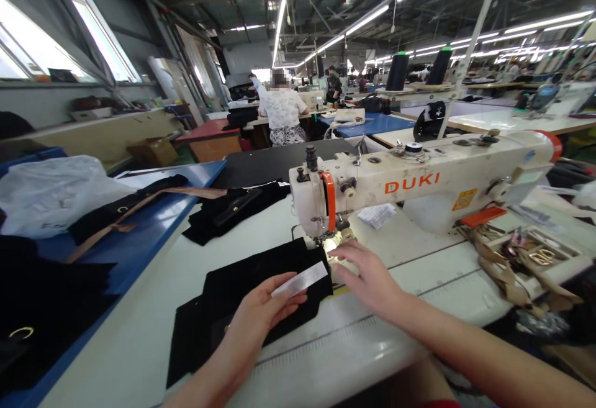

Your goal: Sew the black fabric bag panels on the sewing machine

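Observation:
My left hand (pixel 267 308) pinches a short white strip (pixel 300 280) between thumb and fingers, held just above a black fabric piece (pixel 218 287). That black piece lies flat on the sewing machine's white bed, its right end by the needle area. My right hand (pixel 365 271) is beside the presser foot, fingers apart and slightly curled, with nothing visible in them. The sewing machine (pixel 410 178), white with orange trim, stands behind both hands, and its lamp lights the needle area. Fingertips of the right hand partly hide the presser foot.
More black fabric pieces (pixel 233 206) lie at the left, some on a blue table (pixel 186 222) with a clear plastic bag (pixel 56 190). A parts tray (pixel 542 249) with metal rings and tan straps sits at the right. Folded white paper (pixel 377 214) rests behind the needle. A person (pixel 283 110) works ahead.

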{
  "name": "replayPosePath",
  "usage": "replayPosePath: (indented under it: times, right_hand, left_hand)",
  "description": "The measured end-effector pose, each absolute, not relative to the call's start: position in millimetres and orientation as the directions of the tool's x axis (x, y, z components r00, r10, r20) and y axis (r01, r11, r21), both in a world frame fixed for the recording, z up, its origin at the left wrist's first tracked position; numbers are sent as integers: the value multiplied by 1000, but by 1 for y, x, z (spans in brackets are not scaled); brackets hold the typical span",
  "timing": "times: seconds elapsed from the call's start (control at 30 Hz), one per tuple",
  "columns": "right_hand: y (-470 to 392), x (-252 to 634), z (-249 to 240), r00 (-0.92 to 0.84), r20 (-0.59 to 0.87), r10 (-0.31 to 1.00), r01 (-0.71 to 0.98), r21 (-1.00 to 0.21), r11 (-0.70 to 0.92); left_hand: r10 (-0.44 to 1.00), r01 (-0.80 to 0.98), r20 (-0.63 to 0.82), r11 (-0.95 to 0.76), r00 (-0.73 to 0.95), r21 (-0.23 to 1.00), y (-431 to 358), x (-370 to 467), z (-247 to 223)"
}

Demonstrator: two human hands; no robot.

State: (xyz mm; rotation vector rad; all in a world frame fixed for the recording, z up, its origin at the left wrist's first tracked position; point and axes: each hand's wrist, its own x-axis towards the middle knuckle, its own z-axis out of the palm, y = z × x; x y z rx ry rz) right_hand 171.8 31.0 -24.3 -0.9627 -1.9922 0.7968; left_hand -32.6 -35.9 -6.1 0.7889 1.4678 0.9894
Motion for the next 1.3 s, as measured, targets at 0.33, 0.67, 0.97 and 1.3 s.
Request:
replayPosePath:
  times: [0.33, 0.67, 0.97, 1.3]
  right_hand:
    - [47, 150, -36, -496, -174, 851, 16, -981, -191]
    - [52, 145, -41, -497, -284, 820, -74, -928, -366]
    - [28, 168, -40, -593, 409, 693, 368, -628, 686]
    - [17, 161, -46, -833, 327, 447, 403, -196, 894]
  left_hand:
    - [920, 147, -386, 393, -70, 908, -28, -43, -5]
    - [606, 753, 583, -657, 541, -17, -17, -28, -22]
    - [681, 787, 533, -615, 502, 44, 11, -49, -36]
    - [794, 874, 498, -467, 349, 131, 5, -79, -43]
